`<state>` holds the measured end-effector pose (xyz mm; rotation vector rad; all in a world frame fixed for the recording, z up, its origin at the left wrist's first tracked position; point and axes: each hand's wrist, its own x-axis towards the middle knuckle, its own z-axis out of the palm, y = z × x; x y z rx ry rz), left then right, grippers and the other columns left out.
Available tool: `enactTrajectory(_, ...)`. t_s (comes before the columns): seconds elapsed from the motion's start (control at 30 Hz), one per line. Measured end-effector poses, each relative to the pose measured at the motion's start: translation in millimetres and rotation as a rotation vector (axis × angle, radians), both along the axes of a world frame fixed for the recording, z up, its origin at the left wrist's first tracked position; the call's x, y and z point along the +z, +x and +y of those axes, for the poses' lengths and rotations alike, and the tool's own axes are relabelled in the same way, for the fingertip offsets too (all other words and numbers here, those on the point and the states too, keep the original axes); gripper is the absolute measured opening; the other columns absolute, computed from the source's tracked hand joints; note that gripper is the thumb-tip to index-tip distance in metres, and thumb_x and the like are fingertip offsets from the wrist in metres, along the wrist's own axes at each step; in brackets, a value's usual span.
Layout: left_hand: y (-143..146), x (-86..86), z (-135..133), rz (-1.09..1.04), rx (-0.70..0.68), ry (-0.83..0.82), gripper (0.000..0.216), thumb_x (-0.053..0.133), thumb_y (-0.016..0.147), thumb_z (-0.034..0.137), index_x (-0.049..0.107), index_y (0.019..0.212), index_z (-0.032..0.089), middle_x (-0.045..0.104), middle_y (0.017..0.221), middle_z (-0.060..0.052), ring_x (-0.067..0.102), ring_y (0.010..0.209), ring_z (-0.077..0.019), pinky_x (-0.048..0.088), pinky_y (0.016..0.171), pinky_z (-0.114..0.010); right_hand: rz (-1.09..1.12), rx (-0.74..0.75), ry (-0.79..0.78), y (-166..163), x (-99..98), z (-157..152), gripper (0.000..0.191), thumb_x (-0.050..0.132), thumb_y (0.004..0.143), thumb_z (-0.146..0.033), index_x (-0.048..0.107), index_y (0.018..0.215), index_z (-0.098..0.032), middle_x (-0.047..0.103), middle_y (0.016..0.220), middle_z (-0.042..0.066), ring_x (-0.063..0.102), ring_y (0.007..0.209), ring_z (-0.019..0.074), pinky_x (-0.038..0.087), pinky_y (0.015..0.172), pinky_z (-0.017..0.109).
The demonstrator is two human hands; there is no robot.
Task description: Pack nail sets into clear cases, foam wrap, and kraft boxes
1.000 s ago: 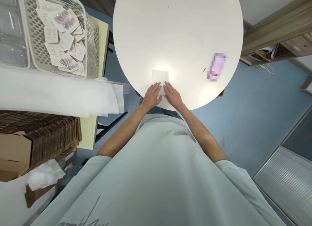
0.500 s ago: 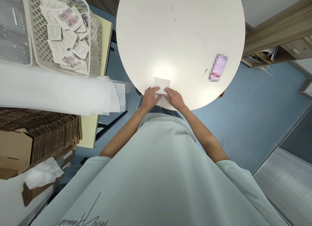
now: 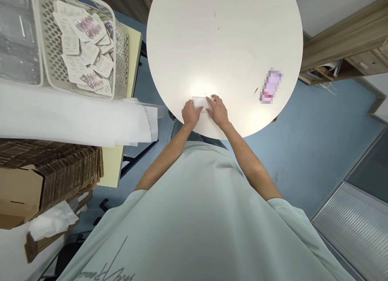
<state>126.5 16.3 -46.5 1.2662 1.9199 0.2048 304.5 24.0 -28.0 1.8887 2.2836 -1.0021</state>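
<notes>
A small white folded sheet (image 3: 201,102) lies near the front edge of the round white table (image 3: 224,42). My left hand (image 3: 190,113) is curled on the sheet's left near corner, fingers closed on it. My right hand (image 3: 217,109) lies over the sheet's right side with the fingers bent down on it. Most of the sheet is hidden under both hands; only its top left part shows.
A pink blurred object (image 3: 270,86) lies at the table's right. To the left stand a perforated basket (image 3: 119,51) of small cards, a stack of white sheets (image 3: 69,117), and brown cardboard flats (image 3: 51,172). A wooden shelf (image 3: 342,42) is at right, over blue floor.
Both hands have moved forward over the sheet. It now shows as a shorter, narrower piece than a second ago, mostly covered by the fingers.
</notes>
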Motion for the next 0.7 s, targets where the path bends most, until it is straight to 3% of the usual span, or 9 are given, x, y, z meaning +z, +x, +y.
enactTrajectory(0.17,-4,-4.6,-6,-0.03,0.085,0.051,0.039,0.087,0.099,0.038,0.063,0.126,0.023,0.072,0.134,-0.018,0.071,0.131,-0.0388,0.059,0.117,-0.055,0.075,0.054,-0.018,0,2.8,10,0.052,0.065,0.113,-0.032,0.062,0.165,-0.022,0.06,0.169,0.02,0.047,0.166,0.0401,0.045,0.137,0.067)
enactTrajectory(0.27,-15,-8.3,-18,-0.067,0.198,0.062,0.05,0.091,0.096,0.038,0.061,0.133,0.023,0.072,0.132,-0.017,0.075,0.123,-0.0352,0.061,0.116,-0.056,0.076,-0.064,-0.031,-5,2.7,6,0.044,0.07,0.112,-0.038,0.068,0.15,-0.016,0.067,0.154,0.024,0.058,0.153,0.0444,0.05,0.13,0.068)
enactTrajectory(0.37,-27,-7.9,-25,-0.123,0.252,0.034,0.05,0.088,0.098,0.039,0.059,0.136,0.023,0.074,0.131,-0.015,0.078,0.114,-0.0309,0.062,0.114,-0.056,0.047,-0.258,-0.107,-20,0.8,-6,0.037,0.067,0.114,-0.046,0.067,0.135,-0.015,0.071,0.139,0.024,0.071,0.13,0.0416,0.059,0.118,0.063)
enactTrajectory(0.53,-33,2.8,-18,-0.234,0.079,0.007,0.034,0.082,0.102,0.029,0.066,0.132,0.022,0.076,0.138,-0.016,0.08,0.11,-0.0291,0.064,0.108,-0.05,0.082,-0.559,-0.155,-41,0.9,-22,0.032,0.068,0.113,-0.048,0.064,0.129,-0.02,0.08,0.107,0.011,0.076,0.104,0.031,0.063,0.105,0.049)
enactTrajectory(0.7,-31,11.6,-5,-0.279,-0.036,0.0,0.027,0.08,0.101,0.02,0.067,0.124,0.023,0.075,0.134,-0.014,0.08,0.105,-0.0289,0.065,0.104,-0.049,0.103,-0.68,-0.195,-50,15.4,-27,0.032,0.069,0.11,-0.044,0.066,0.129,-0.019,0.084,0.105,0.011,0.079,0.102,0.0305,0.062,0.103,0.047)
